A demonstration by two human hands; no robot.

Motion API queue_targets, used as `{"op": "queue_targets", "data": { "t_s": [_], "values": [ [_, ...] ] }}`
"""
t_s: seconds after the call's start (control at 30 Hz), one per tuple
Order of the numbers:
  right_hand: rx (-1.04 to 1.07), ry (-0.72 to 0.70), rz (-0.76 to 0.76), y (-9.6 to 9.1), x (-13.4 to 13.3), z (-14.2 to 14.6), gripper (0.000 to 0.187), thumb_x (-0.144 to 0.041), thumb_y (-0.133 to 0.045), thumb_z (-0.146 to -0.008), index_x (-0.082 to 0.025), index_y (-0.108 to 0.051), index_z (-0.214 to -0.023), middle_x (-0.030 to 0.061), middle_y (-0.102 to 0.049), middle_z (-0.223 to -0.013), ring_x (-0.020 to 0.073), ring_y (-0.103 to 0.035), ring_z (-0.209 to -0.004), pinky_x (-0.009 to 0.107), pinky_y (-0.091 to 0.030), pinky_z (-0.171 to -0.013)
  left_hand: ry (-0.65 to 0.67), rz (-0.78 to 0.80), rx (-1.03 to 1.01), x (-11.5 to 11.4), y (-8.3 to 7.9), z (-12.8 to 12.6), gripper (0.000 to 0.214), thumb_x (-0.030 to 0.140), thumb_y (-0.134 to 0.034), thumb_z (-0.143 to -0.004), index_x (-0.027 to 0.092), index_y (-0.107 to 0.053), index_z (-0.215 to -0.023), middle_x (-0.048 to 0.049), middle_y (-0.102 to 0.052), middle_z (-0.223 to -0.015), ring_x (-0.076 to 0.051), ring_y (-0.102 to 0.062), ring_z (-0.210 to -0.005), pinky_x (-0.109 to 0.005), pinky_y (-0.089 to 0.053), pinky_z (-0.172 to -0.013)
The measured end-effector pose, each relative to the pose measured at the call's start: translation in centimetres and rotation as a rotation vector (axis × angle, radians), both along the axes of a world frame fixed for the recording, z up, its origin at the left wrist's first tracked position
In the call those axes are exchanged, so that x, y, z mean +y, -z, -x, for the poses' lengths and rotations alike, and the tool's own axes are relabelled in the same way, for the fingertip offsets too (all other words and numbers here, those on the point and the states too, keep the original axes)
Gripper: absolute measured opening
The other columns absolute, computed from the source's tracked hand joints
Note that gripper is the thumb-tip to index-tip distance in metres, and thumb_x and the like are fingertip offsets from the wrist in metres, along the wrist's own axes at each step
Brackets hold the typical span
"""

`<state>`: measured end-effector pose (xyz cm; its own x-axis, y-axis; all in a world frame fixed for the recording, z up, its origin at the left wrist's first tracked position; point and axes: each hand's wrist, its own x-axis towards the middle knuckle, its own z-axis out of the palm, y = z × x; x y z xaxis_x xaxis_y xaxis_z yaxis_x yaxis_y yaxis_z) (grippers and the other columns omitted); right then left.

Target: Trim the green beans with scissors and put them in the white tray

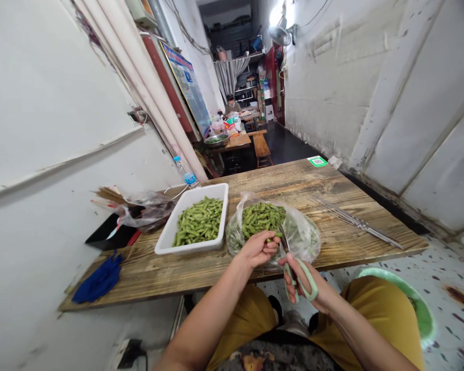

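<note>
My left hand (261, 248) is closed with an edamame pod (275, 236) pinched at its fingertips, over the near side of a clear plastic bag (303, 232). In my right hand (303, 283) is a pair of scissors (308, 281) with pale green handles. The scissor blades point up and away, close beside the pod. Loose green pods (263, 216) fill the open bag. Left of the bag stands a white plastic tub (225, 214) holding many more pods (201, 221).
Metal skewers (358, 222) lie on the wooden table (348, 193) at right. A water bottle (187, 174), a black box (112, 232) and a blue cloth (98, 280) are at left. A green-lined bin (421, 309) stands by my right knee. Farther back, a person (232, 105) sits at another table.
</note>
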<state>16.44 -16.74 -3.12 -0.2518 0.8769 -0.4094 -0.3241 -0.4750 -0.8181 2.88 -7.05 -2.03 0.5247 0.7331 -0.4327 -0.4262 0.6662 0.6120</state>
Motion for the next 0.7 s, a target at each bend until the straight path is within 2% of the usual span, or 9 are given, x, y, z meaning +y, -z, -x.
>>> {"op": "queue_targets", "data": {
  "t_s": [0.17, 0.27, 0.33, 0.4, 0.5, 0.53, 0.57, 0.63, 0.7],
  "values": [
    [-0.062, 0.014, 0.013, 0.5, 0.2, 0.1, 0.044, -0.059, -0.056, -0.076, -0.018, -0.051, -0.091, -0.0086, -0.044, -0.048, 0.0061, -0.038, -0.032, 0.018, -0.038, -0.027, -0.045, -0.006, 0.05, -0.9, 0.3, -0.6, 0.008, 0.009, -0.051, -0.077, 0.011, -0.044, -0.074, -0.0013, -0.051, -0.064, 0.001, -0.033, -0.041, -0.009, -0.016, -0.037],
    [-0.052, 0.024, 0.011, 0.6, 0.2, 0.1, 0.042, -0.057, -0.059, -0.075, -0.018, -0.052, -0.089, -0.0084, -0.044, -0.048, 0.0062, -0.038, -0.031, 0.018, -0.036, -0.026, -0.118, -0.096, 0.12, -1.3, 0.0, 0.0, 0.014, 0.013, -0.056, -0.074, 0.013, -0.043, -0.076, -0.0001, -0.052, -0.063, 0.0, -0.035, -0.041, -0.011, -0.017, -0.038],
    [-0.012, 0.04, 0.019, 0.5, 0.1, -0.1, 0.04, -0.056, -0.059, -0.076, -0.019, -0.052, -0.09, -0.0076, -0.045, -0.05, 0.0071, -0.041, -0.034, 0.019, -0.038, -0.029, -0.258, -0.234, 0.232, -0.9, -0.8, 1.7, 0.016, 0.017, -0.057, -0.074, 0.016, -0.042, -0.08, 0.0013, -0.053, -0.064, -0.002, -0.037, -0.042, -0.012, -0.017, -0.039],
    [0.042, 0.045, 0.037, 0.4, 0.1, -0.4, 0.04, -0.057, -0.056, -0.078, -0.019, -0.051, -0.092, -0.0065, -0.047, -0.053, 0.0081, -0.044, -0.038, 0.02, -0.04, -0.033, -0.478, -0.413, 0.417, 0.1, -1.8, 4.7, 0.015, 0.021, -0.054, -0.077, 0.018, -0.042, -0.086, 0.0022, -0.054, -0.065, -0.004, -0.04, -0.044, -0.013, -0.02, -0.04],
    [0.114, 0.03, 0.052, 0.4, 0.1, -1.0, 0.041, -0.058, -0.05, -0.081, -0.019, -0.051, -0.095, -0.0054, -0.049, -0.056, 0.0096, -0.047, -0.043, 0.022, -0.043, -0.038, -0.881, -0.686, 0.901, 2.4, -3.4, 10.2, 0.016, 0.023, -0.044, -0.082, 0.019, -0.043, -0.098, -0.0001, -0.057, -0.074, -0.008, -0.048, -0.054, -0.019, -0.037, -0.051],
    [0.13, 0.026, 0.053, 0.5, 0.1, -1.1, 0.041, -0.058, -0.049, -0.082, -0.019, -0.05, -0.096, -0.0053, -0.049, -0.057, 0.0099, -0.046, -0.044, 0.022, -0.043, -0.039, -0.907, -0.744, 1.134, 3.1, -3.8, 11.8, 0.02, 0.023, -0.046, -0.081, 0.018, -0.046, -0.101, -0.0036, -0.059, -0.082, -0.012, -0.054, -0.065, -0.023, -0.042, -0.059],
    [0.137, 0.023, 0.05, 0.6, 0.2, -1.3, 0.041, -0.057, -0.048, -0.083, -0.019, -0.05, -0.097, -0.0052, -0.049, -0.057, 0.01, -0.046, -0.044, 0.022, -0.043, -0.04, -0.835, -0.773, 1.362, 3.6, -4.1, 13.1, 0.022, 0.024, -0.051, -0.079, 0.017, -0.05, -0.1, -0.0076, -0.06, -0.09, -0.017, -0.057, -0.079, -0.027, -0.044, -0.067],
    [0.131, 0.025, 0.035, 0.8, 0.2, -1.4, 0.041, -0.057, -0.048, -0.083, -0.019, -0.05, -0.098, -0.0051, -0.049, -0.057, 0.0099, -0.045, -0.044, 0.022, -0.043, -0.04, -0.655, -0.821, 1.703, 4.2, -4.4, 14.0, 0.025, 0.025, -0.059, -0.074, 0.015, -0.057, -0.097, -0.015, -0.057, -0.109, -0.028, -0.05, -0.107, -0.037, -0.042, -0.082],
    [0.106, 0.039, 0.017, 1.2, 0.1, -1.3, 0.04, -0.057, -0.05, -0.083, -0.02, -0.05, -0.098, -0.0054, -0.048, -0.057, 0.0094, -0.045, -0.044, 0.022, -0.043, -0.04, -0.551, -0.921, 1.834, 4.1, -4.1, 12.6, 0.022, 0.026, -0.059, -0.075, 0.016, -0.063, -0.095, -0.0163, -0.051, -0.123, -0.033, -0.038, -0.121, -0.044, -0.036, -0.091]
  ]
}}
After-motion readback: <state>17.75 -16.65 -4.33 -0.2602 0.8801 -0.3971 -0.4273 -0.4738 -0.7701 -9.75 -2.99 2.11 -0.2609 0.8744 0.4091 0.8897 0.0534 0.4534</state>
